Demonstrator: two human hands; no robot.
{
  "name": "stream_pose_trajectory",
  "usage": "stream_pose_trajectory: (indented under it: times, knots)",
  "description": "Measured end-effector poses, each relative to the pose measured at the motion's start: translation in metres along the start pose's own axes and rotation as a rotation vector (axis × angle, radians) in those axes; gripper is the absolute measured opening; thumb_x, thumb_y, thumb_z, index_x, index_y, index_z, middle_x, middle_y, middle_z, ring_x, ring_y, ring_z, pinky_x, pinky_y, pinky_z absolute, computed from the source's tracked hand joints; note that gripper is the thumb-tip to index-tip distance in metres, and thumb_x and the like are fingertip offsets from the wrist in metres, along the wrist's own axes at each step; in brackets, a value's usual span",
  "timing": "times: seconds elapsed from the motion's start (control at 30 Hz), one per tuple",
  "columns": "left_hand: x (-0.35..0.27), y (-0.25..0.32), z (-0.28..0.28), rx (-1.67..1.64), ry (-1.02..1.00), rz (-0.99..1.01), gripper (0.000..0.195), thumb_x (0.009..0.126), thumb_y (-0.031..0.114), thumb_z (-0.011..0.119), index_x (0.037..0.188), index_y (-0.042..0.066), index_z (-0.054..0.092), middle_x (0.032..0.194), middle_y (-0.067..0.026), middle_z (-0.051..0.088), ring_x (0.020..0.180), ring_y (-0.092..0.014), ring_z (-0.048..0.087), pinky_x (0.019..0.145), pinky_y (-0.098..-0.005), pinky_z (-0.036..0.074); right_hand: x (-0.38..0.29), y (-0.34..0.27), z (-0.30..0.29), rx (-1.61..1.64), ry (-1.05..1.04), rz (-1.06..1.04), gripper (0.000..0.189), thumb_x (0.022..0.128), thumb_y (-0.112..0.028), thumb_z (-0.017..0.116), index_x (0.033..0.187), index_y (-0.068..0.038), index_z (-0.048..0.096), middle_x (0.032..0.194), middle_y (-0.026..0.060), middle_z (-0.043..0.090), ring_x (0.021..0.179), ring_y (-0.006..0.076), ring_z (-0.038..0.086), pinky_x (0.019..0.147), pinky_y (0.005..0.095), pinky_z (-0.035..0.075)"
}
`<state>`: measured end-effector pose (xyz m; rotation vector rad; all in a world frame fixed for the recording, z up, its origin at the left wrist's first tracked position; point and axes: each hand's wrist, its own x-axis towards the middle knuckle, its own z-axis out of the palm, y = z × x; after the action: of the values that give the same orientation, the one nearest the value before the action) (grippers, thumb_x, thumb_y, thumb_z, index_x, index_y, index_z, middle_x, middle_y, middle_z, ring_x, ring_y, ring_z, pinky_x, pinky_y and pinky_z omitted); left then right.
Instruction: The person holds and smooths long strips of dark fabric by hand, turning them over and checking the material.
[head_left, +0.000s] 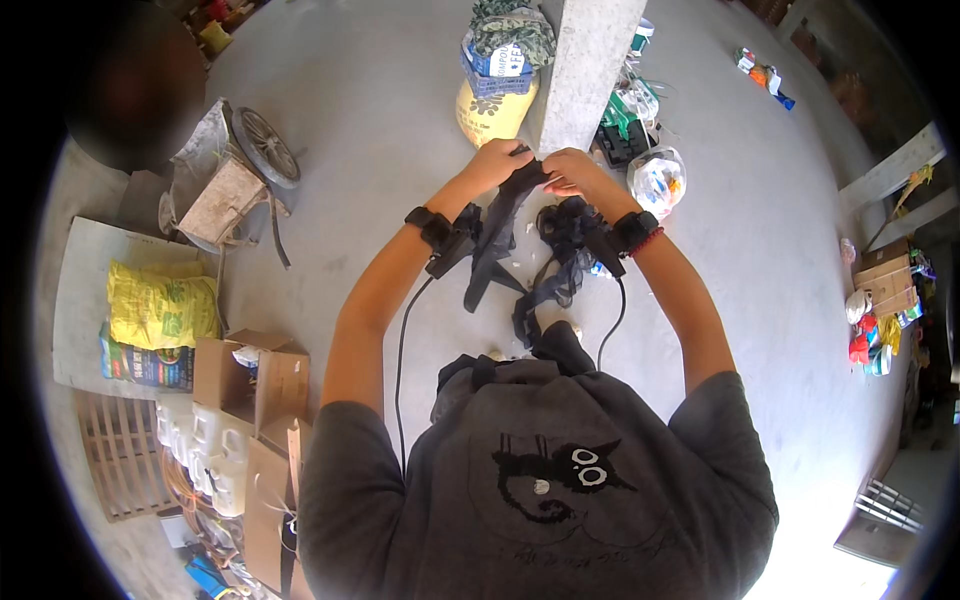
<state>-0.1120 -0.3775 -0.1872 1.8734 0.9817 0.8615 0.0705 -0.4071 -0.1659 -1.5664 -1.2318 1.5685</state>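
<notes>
A strip of thin black fabric (499, 217) hangs from both of my hands, held up in front of me. My left hand (496, 163) grips its upper end near a yellow sack. Close beside it, my right hand (571, 171) pinches the same fabric, fingertips almost touching the left ones. More tangled black fabric (559, 281) lies below, around my legs and feet, partly hidden by my shirt. Each wrist wears a black strapped device with a cable.
Ahead stand a concrete pillar (585, 75) and a yellow sack (491, 112) under a blue crate (495, 79). Right of the pillar lies a clear plastic bag (657, 180). A wheeled cart (225, 199), cardboard boxes (281, 386) and plastic jugs (225, 472) are at left.
</notes>
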Motion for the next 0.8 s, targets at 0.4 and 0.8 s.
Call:
stream_pose_trajectory:
  times: [0.4,0.8]
  knots:
    - [-0.005,0.021,-0.005,0.262,-0.043,0.034,0.024,0.08,0.024,0.065,0.087,0.001,0.062,0.06,-0.0052,0.053,0.054,-0.013,0.047,0.053,-0.0287,0.038,0.024,0.013,-0.02,0.074,0.164,-0.061,0.019,0.066,0.0,0.058,0.085,0.001,0.06,0.07,0.0067,0.059,0.057,0.0151,0.057,0.047,0.0228,0.047]
    - [-0.017,-0.005,-0.035,0.13,0.103,-0.014,0.029,0.076,0.026,0.068,0.091,0.002,0.064,0.068,-0.0057,0.058,0.06,-0.013,0.052,0.058,-0.027,0.041,-0.015,0.024,-0.026,0.47,-0.011,-0.275,0.039,0.072,0.003,0.051,0.111,-0.003,0.051,0.102,0.0081,0.06,0.088,0.0149,0.055,0.075,0.0295,0.045]
